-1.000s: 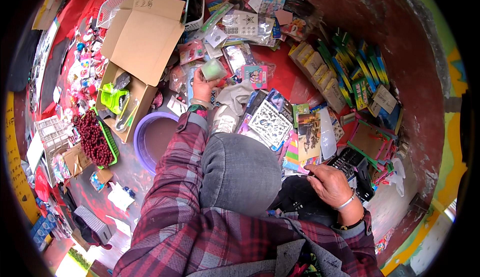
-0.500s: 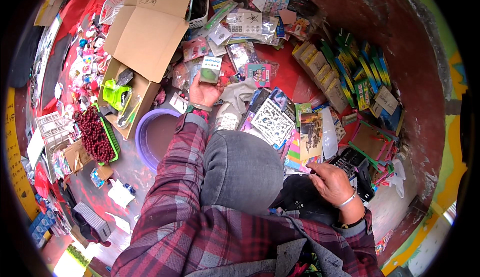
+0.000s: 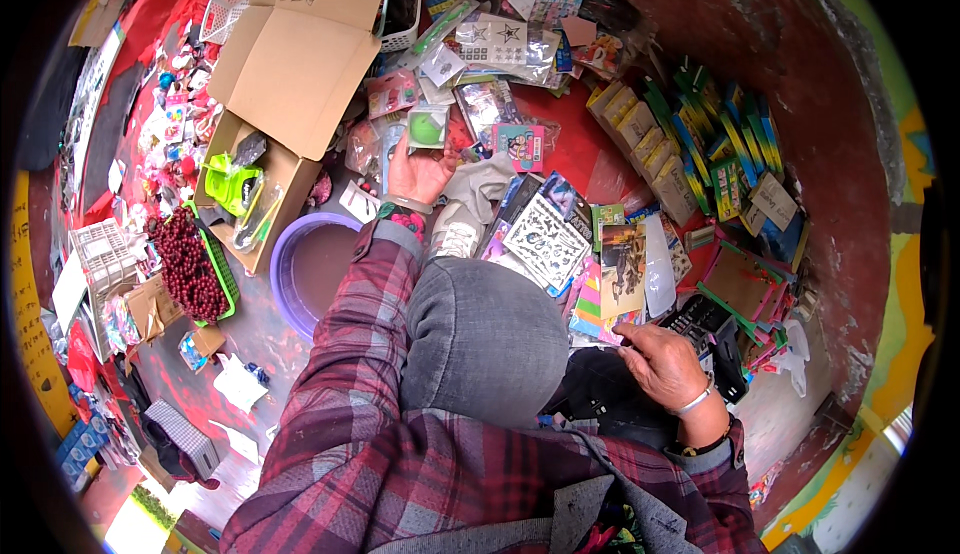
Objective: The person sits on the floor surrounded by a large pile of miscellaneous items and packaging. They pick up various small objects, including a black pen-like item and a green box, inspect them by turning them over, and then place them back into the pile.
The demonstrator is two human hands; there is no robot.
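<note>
My left hand (image 3: 418, 176) reaches forward past my knee, its fingers closed round a small clear-sided box (image 3: 428, 114) with a round green thing (image 3: 426, 131) inside. Below it are a grey cloth (image 3: 474, 188) and my white shoe (image 3: 457, 237). My right hand (image 3: 668, 366) hangs loosely at the right with nothing seen in it, index finger and thumb apart. Closest to that hand are a black object with keys (image 3: 700, 326), partly covered, and a brown picture card (image 3: 623, 272). A white sheet of black shapes (image 3: 547, 246) lies on a pile between my hands.
To the left stand an opened cardboard box (image 3: 300, 74), a purple basin (image 3: 285, 279) and a green tray (image 3: 215, 269) of dark red beads. Several packets (image 3: 485, 104) lie ahead. Rows of yellow-and-green boxes (image 3: 715, 134) line the right side by the dark red wall (image 3: 790, 54).
The small box in my left hand has turned: its white printed face no longer shows, and the green thing is plainly visible. The hand has shifted slightly right. My right hand stays put.
</note>
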